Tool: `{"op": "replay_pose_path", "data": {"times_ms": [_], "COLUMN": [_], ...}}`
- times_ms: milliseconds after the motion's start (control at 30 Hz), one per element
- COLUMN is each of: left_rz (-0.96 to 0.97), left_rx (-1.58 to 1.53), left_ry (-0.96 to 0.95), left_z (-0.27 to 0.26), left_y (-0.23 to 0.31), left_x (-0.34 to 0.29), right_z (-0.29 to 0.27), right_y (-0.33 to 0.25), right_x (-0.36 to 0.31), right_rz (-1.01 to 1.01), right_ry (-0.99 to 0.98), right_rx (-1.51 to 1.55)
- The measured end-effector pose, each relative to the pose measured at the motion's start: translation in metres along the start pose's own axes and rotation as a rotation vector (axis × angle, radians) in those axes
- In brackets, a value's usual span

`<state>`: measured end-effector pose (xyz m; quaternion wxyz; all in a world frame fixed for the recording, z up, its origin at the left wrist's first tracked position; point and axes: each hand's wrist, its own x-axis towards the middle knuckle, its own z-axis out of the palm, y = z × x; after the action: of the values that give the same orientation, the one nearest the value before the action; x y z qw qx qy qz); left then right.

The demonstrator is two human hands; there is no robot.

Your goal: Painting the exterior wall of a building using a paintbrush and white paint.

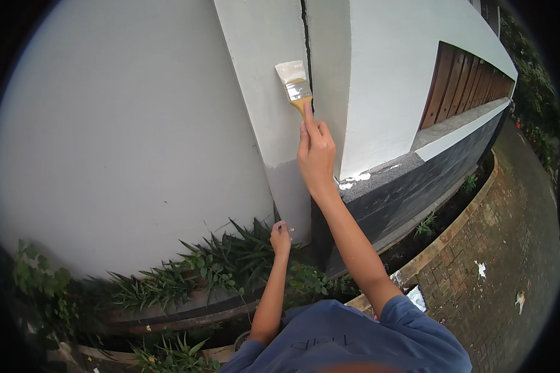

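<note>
Your right hand (316,152) grips brush (294,82), bristles on wall (261,74). Left hand (280,237) closed on small item, unidentifiable, above plants (218,261).

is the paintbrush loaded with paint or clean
Loaded: the paintbrush in the right hand has bristles coated white, held bristles-up against the white pillar.

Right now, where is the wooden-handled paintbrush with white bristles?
In the head view, the wooden-handled paintbrush with white bristles is upper centre, held up by the right hand against the white pillar, just left of the dark vertical gap.
</note>
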<state>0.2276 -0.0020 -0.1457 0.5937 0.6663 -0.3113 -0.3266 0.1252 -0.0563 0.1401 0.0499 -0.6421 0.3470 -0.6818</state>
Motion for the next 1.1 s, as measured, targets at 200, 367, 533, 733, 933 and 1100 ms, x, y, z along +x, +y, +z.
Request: {"op": "replay_pose_path", "data": {"times_ms": [200, 367, 533, 733, 933, 1100], "left_rz": [-0.022, -0.022, -0.007, -0.039, -0.041, -0.033], "left_rx": [-0.008, -0.024, -0.048, -0.031, -0.063, -0.074], "left_ry": [-0.015, -0.015, -0.013, -0.052, -0.030, 0.004], "left_z": [0.000, -0.006, -0.005, -0.001, -0.004, -0.012], "left_y": [-0.005, -0.004, -0.004, -0.001, -0.004, -0.003], "left_x": [-0.004, -0.001, -0.005, -0.011, -0.009, -0.005], "right_z": [-0.002, -0.017, -0.010, 0.022, 0.019, 0.001], "right_y": [0.030, 0.029, -0.008, -0.030, 0.001, 0.020], "right_x": [-0.047, -0.094, -0.047, 0.010, -0.041, -0.073], "right_rz": [0.056, 0.145, 0.049, -0.100, 0.016, 0.075], "right_ry": [-0.139, -0.171, -0.075, -0.043, -0.126, -0.126], "right_rx": [-0.126, -0.081, -0.007, -0.045, -0.208, -0.172]}}
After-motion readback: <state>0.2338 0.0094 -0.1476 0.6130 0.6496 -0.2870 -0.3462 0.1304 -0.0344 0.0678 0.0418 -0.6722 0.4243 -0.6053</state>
